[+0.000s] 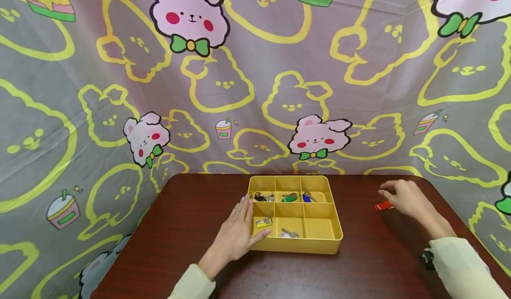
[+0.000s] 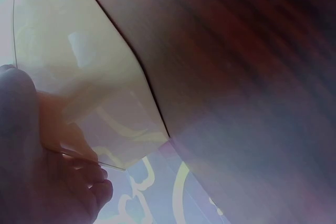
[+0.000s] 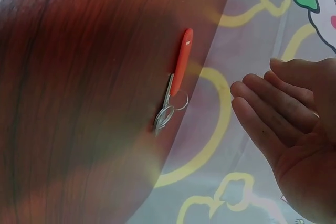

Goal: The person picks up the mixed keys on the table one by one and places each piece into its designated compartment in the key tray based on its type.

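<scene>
A yellow six-compartment tray (image 1: pixel 297 244) stands on the table. My left hand (image 1: pixel 234 228) rests against its left side, fingers fairly straight along the rim and thumb over the front left corner; up close the left wrist view shows the fingers at the tray's wall (image 2: pixel 79 77). On the right, my right hand (image 1: pixel 407 199) hovers by a red key tag (image 1: pixel 384 206) with relaxed fingers and holds nothing. In the right wrist view, the red tag (image 3: pixel 182 61) lies on the table with a key and metal rings (image 3: pixel 165 115), apart from the fingers.
Keys with tags lie in the tray: black (image 1: pixel 260 197), green (image 1: pixel 289 198) and blue (image 1: pixel 306 197) in the back row, yellow (image 1: pixel 263 222) and a pale one (image 1: pixel 286 234) in front. A patterned curtain (image 1: pixel 255 90) surrounds the brown table (image 1: pixel 183 219).
</scene>
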{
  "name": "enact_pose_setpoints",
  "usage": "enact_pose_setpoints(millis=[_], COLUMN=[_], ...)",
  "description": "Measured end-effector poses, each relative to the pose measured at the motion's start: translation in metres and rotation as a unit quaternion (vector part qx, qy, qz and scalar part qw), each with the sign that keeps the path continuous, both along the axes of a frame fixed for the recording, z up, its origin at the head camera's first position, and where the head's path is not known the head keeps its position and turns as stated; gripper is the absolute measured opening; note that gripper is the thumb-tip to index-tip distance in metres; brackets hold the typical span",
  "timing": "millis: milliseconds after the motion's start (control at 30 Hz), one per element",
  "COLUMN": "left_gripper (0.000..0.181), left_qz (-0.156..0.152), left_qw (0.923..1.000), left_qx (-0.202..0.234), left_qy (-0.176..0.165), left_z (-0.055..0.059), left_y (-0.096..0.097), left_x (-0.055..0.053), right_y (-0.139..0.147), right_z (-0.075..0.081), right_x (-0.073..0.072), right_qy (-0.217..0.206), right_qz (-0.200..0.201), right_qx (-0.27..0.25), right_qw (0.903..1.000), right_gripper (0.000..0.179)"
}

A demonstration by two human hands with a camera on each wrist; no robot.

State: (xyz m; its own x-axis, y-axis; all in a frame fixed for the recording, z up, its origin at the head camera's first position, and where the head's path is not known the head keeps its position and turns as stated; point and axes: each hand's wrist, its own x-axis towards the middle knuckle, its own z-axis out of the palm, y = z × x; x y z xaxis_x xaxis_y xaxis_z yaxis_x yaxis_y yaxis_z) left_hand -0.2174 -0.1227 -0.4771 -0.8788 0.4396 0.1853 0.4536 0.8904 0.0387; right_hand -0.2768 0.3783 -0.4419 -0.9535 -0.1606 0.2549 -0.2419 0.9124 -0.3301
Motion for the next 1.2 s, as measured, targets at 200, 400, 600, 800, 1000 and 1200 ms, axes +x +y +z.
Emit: enact_pose_setpoints(millis=[200,400,600,800,1000,1200], left_gripper=[0.1,0.102,0.103,0.103,0.101,0.1], left_qz=[0.001,0.0,0.002,0.001,0.001,0.003], left_qw=[1.0,1.0,1.0,1.0,1.0,0.9999], left_qx=[0.002,0.001,0.0,0.001,0.008,0.014], left_qy=[-0.003,-0.001,-0.002,-0.003,-0.003,-0.006], left_z=[0.0,0.001,0.0,0.0,0.0,0.0], left_y=[0.001,0.001,0.0,0.0,0.001,0.0], left_x=[0.0,0.0,-0.001,0.0,0.0,-0.001], right_y=[0.005,0.013,0.018,0.021,0.023,0.027], right_z=[-0.002,-0.009,-0.014,-0.016,-0.018,-0.022], right_x=[-0.001,-0.003,-0.004,-0.003,-0.003,-0.002], right_qy=[-0.015,-0.024,-0.015,-0.019,-0.025,-0.042], right_qz=[-0.002,-0.009,-0.008,-0.013,-0.017,-0.022], right_qx=[-0.001,0.008,0.016,0.022,0.02,0.024], right_qw=[0.9999,0.9997,0.9997,0.9995,0.9993,0.9986], right_gripper=[0.024,0.024,0.021,0.021,0.021,0.023])
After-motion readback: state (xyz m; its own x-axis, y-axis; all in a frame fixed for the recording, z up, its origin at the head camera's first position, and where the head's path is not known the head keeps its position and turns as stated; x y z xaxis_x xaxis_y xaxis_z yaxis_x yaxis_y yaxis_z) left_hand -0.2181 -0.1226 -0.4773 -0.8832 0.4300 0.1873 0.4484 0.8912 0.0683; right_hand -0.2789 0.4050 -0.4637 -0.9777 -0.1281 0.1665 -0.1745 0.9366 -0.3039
